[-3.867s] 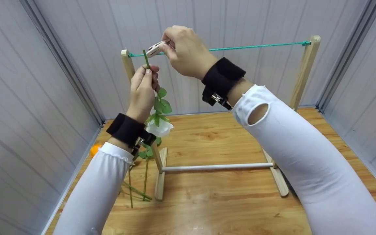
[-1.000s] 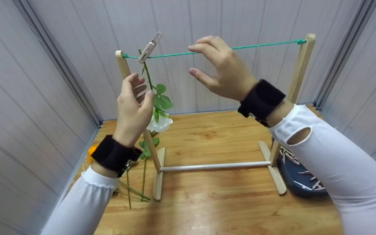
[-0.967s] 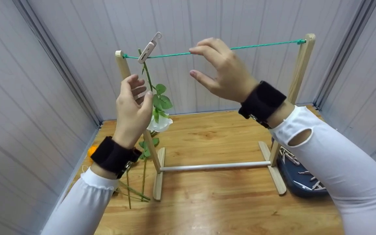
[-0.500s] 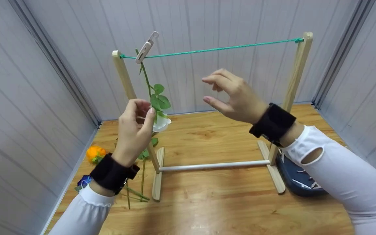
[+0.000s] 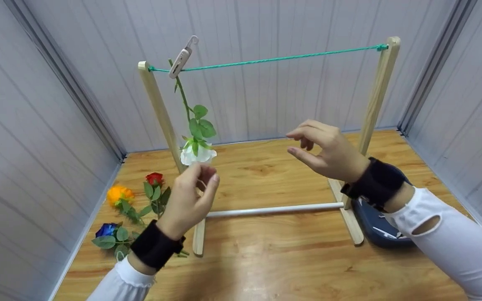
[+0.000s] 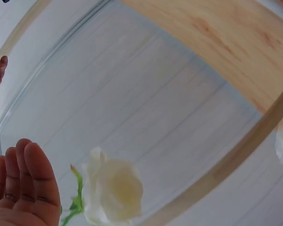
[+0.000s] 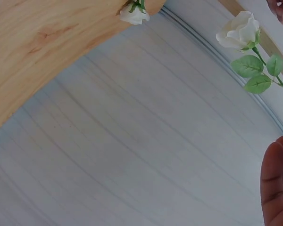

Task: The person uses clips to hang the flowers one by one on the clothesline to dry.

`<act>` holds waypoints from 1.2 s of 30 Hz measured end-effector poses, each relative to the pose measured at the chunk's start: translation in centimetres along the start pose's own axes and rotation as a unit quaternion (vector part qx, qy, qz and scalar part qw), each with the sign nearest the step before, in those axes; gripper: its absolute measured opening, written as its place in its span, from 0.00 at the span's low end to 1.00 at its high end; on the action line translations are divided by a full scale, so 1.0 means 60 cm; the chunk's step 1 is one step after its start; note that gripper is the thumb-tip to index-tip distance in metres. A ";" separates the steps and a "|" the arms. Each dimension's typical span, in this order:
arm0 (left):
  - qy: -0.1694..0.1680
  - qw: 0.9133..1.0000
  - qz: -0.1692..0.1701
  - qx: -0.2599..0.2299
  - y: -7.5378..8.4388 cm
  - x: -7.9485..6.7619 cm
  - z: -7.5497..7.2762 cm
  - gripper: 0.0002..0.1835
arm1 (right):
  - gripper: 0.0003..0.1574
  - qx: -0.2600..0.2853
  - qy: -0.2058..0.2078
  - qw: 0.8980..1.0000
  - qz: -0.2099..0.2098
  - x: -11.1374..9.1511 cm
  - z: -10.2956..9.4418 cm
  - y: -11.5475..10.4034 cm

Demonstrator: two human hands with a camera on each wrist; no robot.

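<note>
A white rose [image 5: 198, 154] hangs head down from the green cord [image 5: 274, 59], its stem caught in a pale clothespin [image 5: 180, 62] near the left post. Just below and in front of the bloom is my left hand [image 5: 191, 198], fingers loosely bent and holding nothing. In the left wrist view the bloom [image 6: 114, 190] appears beside those fingers [image 6: 40, 174]. My right hand [image 5: 329, 148] hovers right of centre under the cord, thumb apart from the fingers, with nothing in it. Only part of that hand shows in the right wrist view.
The wooden frame has a left post [image 5: 157, 104], right post [image 5: 377, 96] and white lower bar [image 5: 274, 210]. On the table's left lie an orange flower [image 5: 119, 195], a red rose [image 5: 154, 179] and a blue rose [image 5: 107, 230]. A dark tray [image 5: 375, 238] with clothespins sits right, partly hidden.
Earlier my left hand held the rose stem and my right the clothespin at the cord. Both have let go and moved down, the right also rightward. The rose now hangs clipped.
</note>
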State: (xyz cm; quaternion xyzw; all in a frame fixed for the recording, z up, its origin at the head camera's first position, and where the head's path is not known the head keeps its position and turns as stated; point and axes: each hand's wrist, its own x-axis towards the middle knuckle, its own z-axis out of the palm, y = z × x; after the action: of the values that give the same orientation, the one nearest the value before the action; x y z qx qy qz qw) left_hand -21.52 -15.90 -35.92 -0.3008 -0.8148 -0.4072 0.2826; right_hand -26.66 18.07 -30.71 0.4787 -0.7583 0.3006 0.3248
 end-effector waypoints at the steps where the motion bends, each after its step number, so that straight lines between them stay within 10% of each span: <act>1: -0.007 1.000 0.005 0.002 0.000 -0.006 0.006 0.03 | 0.14 0.001 0.005 1.000 0.004 -0.007 -0.005 0.001; 13: -0.106 0.994 0.008 0.009 -0.020 -0.062 0.063 0.06 | 0.07 -0.010 0.111 0.990 0.092 -0.145 -0.054 0.030; 22: -0.189 0.981 -0.047 -0.012 -0.040 -0.095 0.106 0.05 | 0.08 -0.101 0.130 0.950 0.265 -0.251 -0.089 0.073; 29: -0.248 0.967 -0.057 0.036 -0.052 -0.116 0.128 0.08 | 0.18 -0.108 -0.148 0.883 0.431 -0.295 -0.121 0.127; 36: -0.290 0.954 -0.058 0.058 -0.058 -0.129 0.146 0.12 | 0.34 -0.097 -0.350 0.808 0.464 -0.325 -0.135 0.181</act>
State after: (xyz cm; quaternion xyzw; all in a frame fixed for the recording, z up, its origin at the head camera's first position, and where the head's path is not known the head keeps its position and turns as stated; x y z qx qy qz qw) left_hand -20.83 -12.31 -47.55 -0.3415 -0.8997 -0.2705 0.0271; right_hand -28.58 38.54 -42.57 0.1086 -0.9776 0.1529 -0.0957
